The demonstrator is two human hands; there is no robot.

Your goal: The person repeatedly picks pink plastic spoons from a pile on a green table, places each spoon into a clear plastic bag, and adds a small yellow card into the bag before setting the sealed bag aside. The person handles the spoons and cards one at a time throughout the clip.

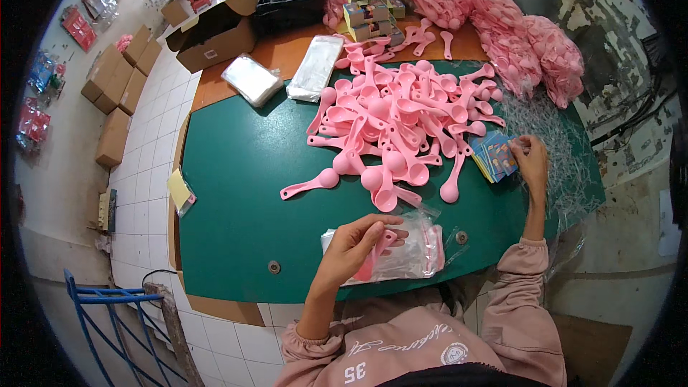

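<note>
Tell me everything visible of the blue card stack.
The blue card stack looks like printed paper: mostly blue, with small colored pictures and yellow along its lower left. Its cards lie unevenly spread on the green table, right of the pink scoops. The right hand's fingers are at its upper right; whether they pinch a card is unclear.

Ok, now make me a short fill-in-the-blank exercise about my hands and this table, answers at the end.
1. The scoop in the left hand is coloured ____.
2. The right hand touches the printed cards, while the clear bags at the near edge lie closer to the ____ hand.
3. The table top under most of the loose scoop pile is ____.
4. The bagged scoops sit beyond that pile, toward the picture's ____ side.

Missing words: pink; left; green; right.
</note>
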